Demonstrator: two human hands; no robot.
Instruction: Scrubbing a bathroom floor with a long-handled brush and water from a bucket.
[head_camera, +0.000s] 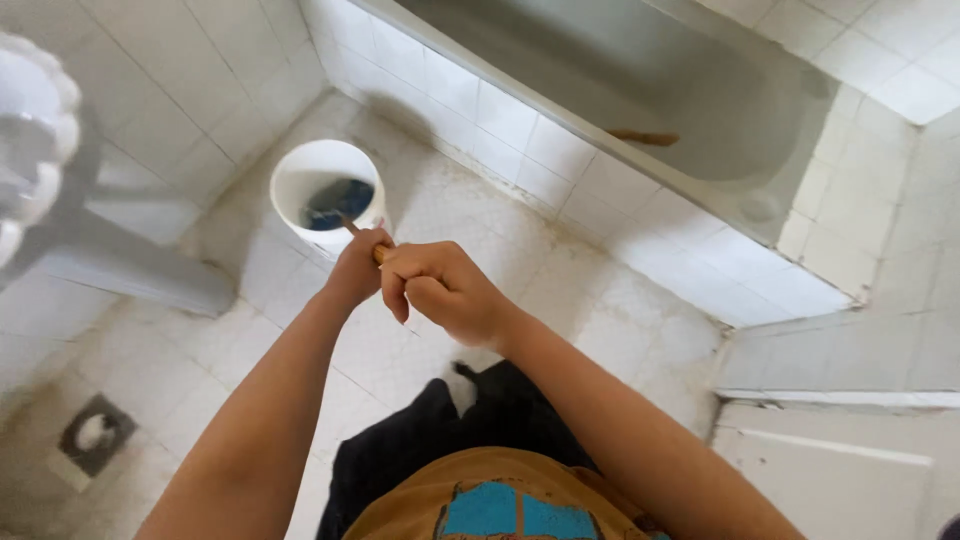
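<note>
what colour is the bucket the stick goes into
White bucket, with a dark blue cloth-like mass inside; it shows best in the head view.

Your two bare forearms rise from six o'clock and converge near the centre. Your left hand (358, 268) sits at eleven o'clock of your right hand (440, 290), the two touching. Both are curled into closed fists, knuckles up, wrists nearly straight.

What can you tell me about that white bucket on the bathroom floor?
The white bucket is round, looks like plastic, and stands upright on the pale tiled floor beside the tiled bathtub wall. Inside lies something dark blue, perhaps a wet mop head or cloth. A wooden stick, gripped by both the left hand and right hand, reaches into it.
</note>
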